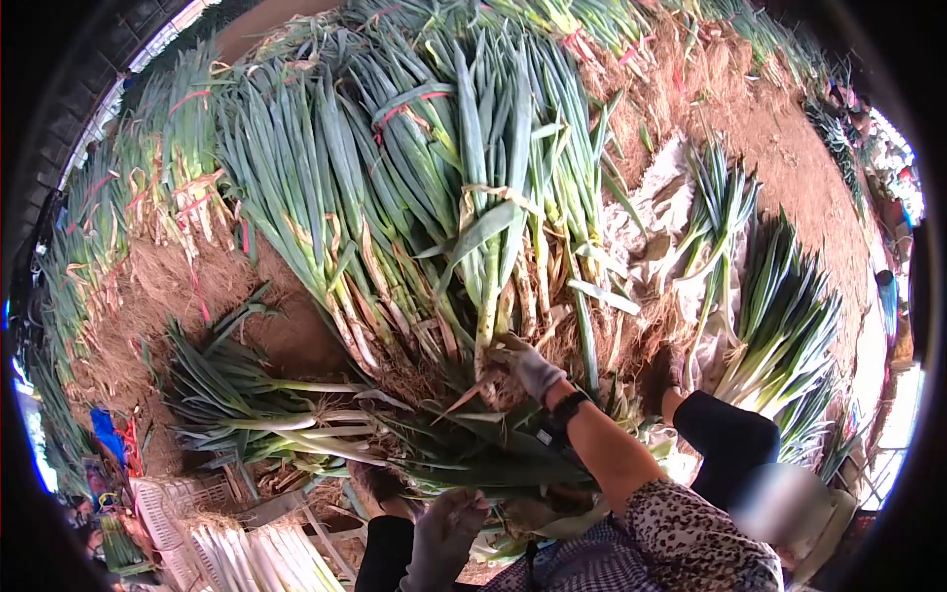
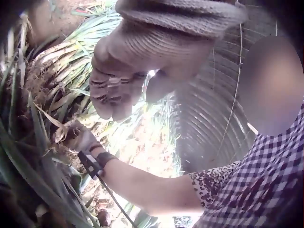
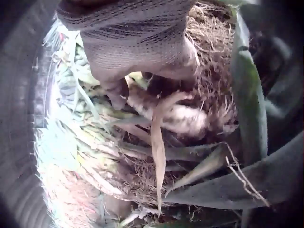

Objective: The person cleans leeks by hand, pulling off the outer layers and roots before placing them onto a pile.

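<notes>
My gloved right hand (image 1: 533, 371) grips a large scallion (image 1: 486, 286) by its pale lower stalk, just above the roots. The stalk stands upright in front of a big tied bundle, its green leaves pointing away from me. In the right wrist view, the glove (image 3: 137, 45) curls over the whitish stalk (image 3: 183, 118), and a dry strip of leaf (image 3: 158, 142) hangs across it. My gloved left hand (image 1: 446, 538) is back near my lap. The left wrist view shows its fingers (image 2: 111, 97) loosely bent with nothing in them.
Tied scallion bundles (image 1: 296, 158) lean across the back. Loose scallions lie at left (image 1: 247, 409) and right (image 1: 784, 316). A pink plastic crate (image 1: 163, 513) is at lower left, beside peeled white stalks (image 1: 261, 557). Dark leaves (image 1: 473, 454) lie before me.
</notes>
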